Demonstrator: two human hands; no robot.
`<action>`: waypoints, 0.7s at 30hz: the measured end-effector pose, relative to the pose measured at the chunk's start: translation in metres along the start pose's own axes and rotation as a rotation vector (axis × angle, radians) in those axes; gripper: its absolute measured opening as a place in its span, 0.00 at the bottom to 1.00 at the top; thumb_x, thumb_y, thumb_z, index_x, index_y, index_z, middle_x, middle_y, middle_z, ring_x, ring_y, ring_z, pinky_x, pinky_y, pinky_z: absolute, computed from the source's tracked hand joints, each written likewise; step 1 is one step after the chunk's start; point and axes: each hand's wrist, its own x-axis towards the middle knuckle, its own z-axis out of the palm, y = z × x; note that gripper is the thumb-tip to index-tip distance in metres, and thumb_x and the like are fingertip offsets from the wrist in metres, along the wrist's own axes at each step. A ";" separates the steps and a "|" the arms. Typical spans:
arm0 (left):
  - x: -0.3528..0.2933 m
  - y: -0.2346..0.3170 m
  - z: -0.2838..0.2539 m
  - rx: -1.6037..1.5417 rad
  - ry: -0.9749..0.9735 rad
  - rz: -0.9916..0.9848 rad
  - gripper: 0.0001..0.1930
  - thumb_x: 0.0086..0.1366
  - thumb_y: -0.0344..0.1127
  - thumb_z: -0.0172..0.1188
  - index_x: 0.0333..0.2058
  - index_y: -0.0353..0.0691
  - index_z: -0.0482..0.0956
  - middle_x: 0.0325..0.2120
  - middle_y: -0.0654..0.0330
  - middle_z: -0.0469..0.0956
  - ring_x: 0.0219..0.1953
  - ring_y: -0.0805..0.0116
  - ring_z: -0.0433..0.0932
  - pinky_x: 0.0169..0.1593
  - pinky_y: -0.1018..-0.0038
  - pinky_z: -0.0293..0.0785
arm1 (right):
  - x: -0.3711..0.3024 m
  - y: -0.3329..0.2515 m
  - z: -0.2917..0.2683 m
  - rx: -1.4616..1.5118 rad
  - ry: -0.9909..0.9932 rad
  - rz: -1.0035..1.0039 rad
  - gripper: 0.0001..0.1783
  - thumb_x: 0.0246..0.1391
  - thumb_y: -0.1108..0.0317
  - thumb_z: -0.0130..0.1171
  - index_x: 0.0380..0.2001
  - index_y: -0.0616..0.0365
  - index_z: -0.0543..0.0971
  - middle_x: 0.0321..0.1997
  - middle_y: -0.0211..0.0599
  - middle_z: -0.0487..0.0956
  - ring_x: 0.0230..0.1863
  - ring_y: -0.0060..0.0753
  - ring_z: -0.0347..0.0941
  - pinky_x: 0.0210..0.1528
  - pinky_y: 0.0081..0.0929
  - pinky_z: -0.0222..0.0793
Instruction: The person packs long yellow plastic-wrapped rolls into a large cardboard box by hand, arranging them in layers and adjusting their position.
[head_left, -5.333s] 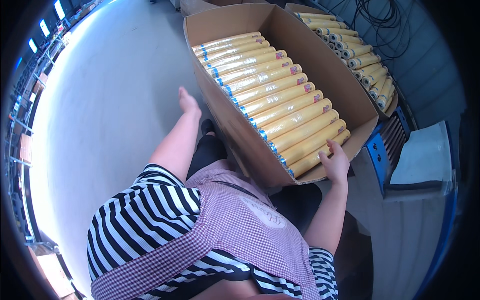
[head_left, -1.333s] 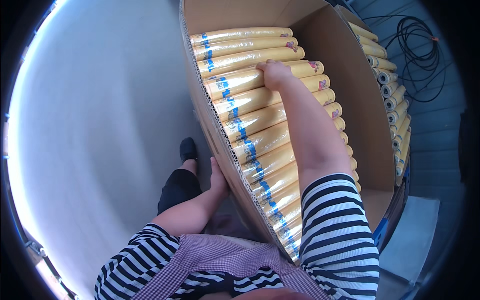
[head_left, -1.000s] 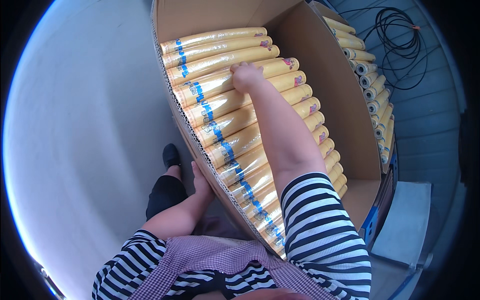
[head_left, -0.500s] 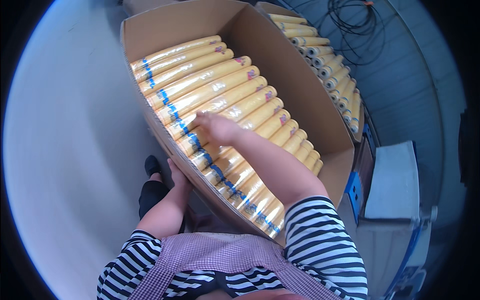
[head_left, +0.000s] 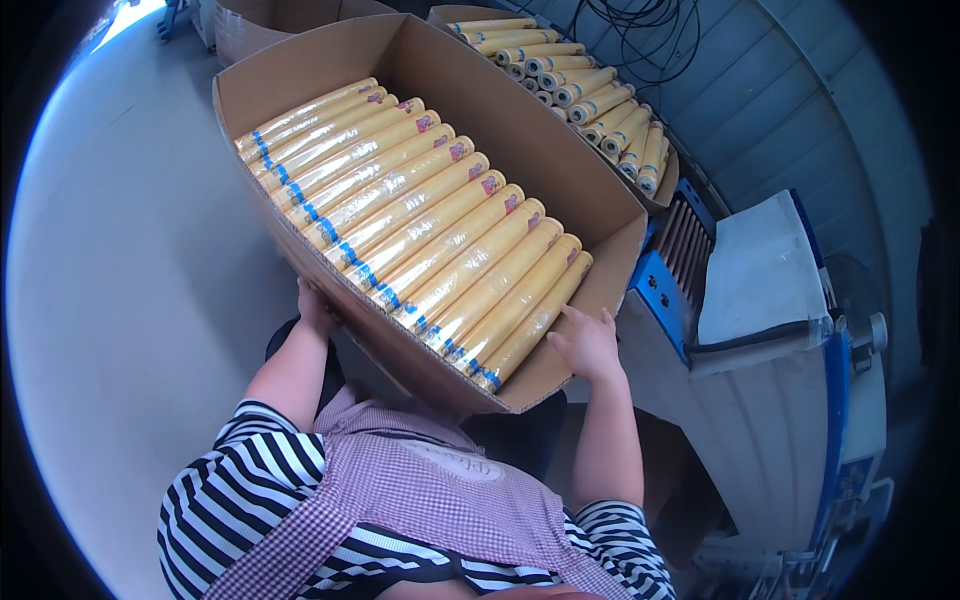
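A large open cardboard carton [head_left: 590,325] stands before me, tilted in view. Inside it lies a row of long yellow rolls [head_left: 400,210] in shiny clear wrap, with blue marks at their near-left ends and pink marks at the far ends. My right hand [head_left: 588,345] is at the carton's right wall near its front corner, fingers spread around the upper edge, close to the last roll. Against the outer face of the carton's left-hand long side rests my left hand [head_left: 316,306], its fingers extended and partly hidden by the arm and carton.
Behind stands a second carton [head_left: 665,190] with stacked yellow rolls [head_left: 575,85]. Another brown carton [head_left: 245,35] is at the back left. To the right is a machine [head_left: 760,270] with a white sheet and blue-framed rollers [head_left: 685,245]. Black cables [head_left: 635,15] hang by the wall.
My right hand has moved from above the rolls to the carton's right wall. The view has shifted, so the carton appears further left and more of the machine shows. My left hand stays on the outer side.
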 end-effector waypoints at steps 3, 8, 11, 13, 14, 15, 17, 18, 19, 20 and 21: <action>-0.033 -0.002 0.025 -0.043 -0.132 0.068 0.46 0.73 0.75 0.32 0.73 0.44 0.57 0.73 0.51 0.59 0.71 0.49 0.62 0.71 0.44 0.58 | -0.003 0.008 0.021 0.322 0.293 0.003 0.34 0.54 0.51 0.67 0.61 0.57 0.78 0.57 0.48 0.83 0.63 0.43 0.75 0.79 0.49 0.44; -0.003 -0.022 0.026 -0.284 -0.375 0.277 0.39 0.78 0.67 0.30 0.72 0.42 0.61 0.69 0.52 0.66 0.69 0.50 0.65 0.72 0.55 0.62 | -0.001 0.008 0.011 0.292 0.207 -0.080 0.33 0.53 0.43 0.67 0.57 0.53 0.82 0.55 0.47 0.83 0.64 0.43 0.74 0.79 0.50 0.41; 0.008 -0.019 0.012 -0.219 -0.444 0.323 0.41 0.77 0.67 0.16 0.75 0.45 0.53 0.73 0.52 0.58 0.73 0.45 0.59 0.74 0.48 0.59 | 0.002 0.014 0.011 0.397 0.192 -0.146 0.31 0.56 0.43 0.64 0.56 0.51 0.82 0.58 0.44 0.83 0.66 0.44 0.72 0.79 0.51 0.39; 0.006 -0.021 0.015 -0.239 -0.433 0.303 0.41 0.77 0.67 0.17 0.75 0.45 0.53 0.73 0.52 0.59 0.73 0.45 0.60 0.74 0.48 0.59 | 0.004 0.019 0.015 0.565 0.212 -0.161 0.29 0.58 0.44 0.63 0.55 0.51 0.83 0.58 0.44 0.83 0.65 0.44 0.72 0.79 0.50 0.40; -0.004 -0.022 0.024 -0.258 -0.412 0.295 0.41 0.77 0.68 0.21 0.73 0.44 0.56 0.71 0.52 0.62 0.71 0.47 0.62 0.73 0.50 0.61 | 0.004 0.020 0.020 0.582 0.265 -0.157 0.28 0.58 0.44 0.63 0.54 0.51 0.83 0.57 0.44 0.83 0.65 0.43 0.73 0.79 0.50 0.40; -0.015 -0.024 0.032 -0.277 -0.391 0.287 0.41 0.76 0.69 0.26 0.72 0.42 0.59 0.69 0.51 0.65 0.69 0.48 0.65 0.72 0.52 0.62 | 0.004 0.020 0.027 0.598 0.318 -0.153 0.27 0.59 0.45 0.62 0.54 0.50 0.83 0.57 0.43 0.83 0.64 0.42 0.73 0.79 0.49 0.41; -0.020 -0.022 0.037 -0.303 -0.366 0.275 0.42 0.76 0.70 0.30 0.71 0.41 0.62 0.67 0.51 0.68 0.67 0.49 0.68 0.71 0.54 0.64 | 0.008 0.015 0.028 0.557 0.365 -0.131 0.26 0.60 0.45 0.62 0.54 0.50 0.83 0.56 0.41 0.84 0.63 0.40 0.74 0.78 0.49 0.41; -0.024 -0.021 0.036 -0.302 -0.361 0.262 0.42 0.76 0.71 0.30 0.71 0.42 0.62 0.67 0.52 0.68 0.67 0.49 0.68 0.71 0.54 0.64 | 0.010 0.013 0.029 0.503 0.355 -0.100 0.27 0.61 0.45 0.61 0.54 0.50 0.83 0.56 0.39 0.84 0.62 0.38 0.75 0.78 0.49 0.41; -0.023 -0.019 0.033 -0.300 -0.356 0.251 0.42 0.76 0.71 0.30 0.71 0.42 0.62 0.67 0.52 0.68 0.67 0.49 0.68 0.71 0.54 0.64 | 0.011 0.007 0.027 0.449 0.345 -0.069 0.27 0.61 0.44 0.61 0.55 0.50 0.83 0.56 0.37 0.84 0.61 0.36 0.76 0.78 0.49 0.40; -0.021 -0.018 0.031 -0.283 -0.356 0.260 0.42 0.76 0.71 0.29 0.71 0.43 0.61 0.67 0.52 0.68 0.67 0.50 0.68 0.71 0.55 0.64 | 0.011 0.001 0.022 0.390 0.336 -0.044 0.27 0.59 0.45 0.64 0.54 0.51 0.83 0.54 0.38 0.84 0.60 0.38 0.76 0.77 0.47 0.43; -0.020 -0.018 0.030 -0.278 -0.361 0.269 0.42 0.76 0.71 0.28 0.71 0.43 0.61 0.67 0.53 0.68 0.68 0.50 0.67 0.71 0.55 0.64 | 0.012 -0.002 0.021 0.367 0.340 -0.039 0.27 0.57 0.45 0.65 0.53 0.52 0.84 0.53 0.40 0.85 0.60 0.39 0.76 0.77 0.47 0.44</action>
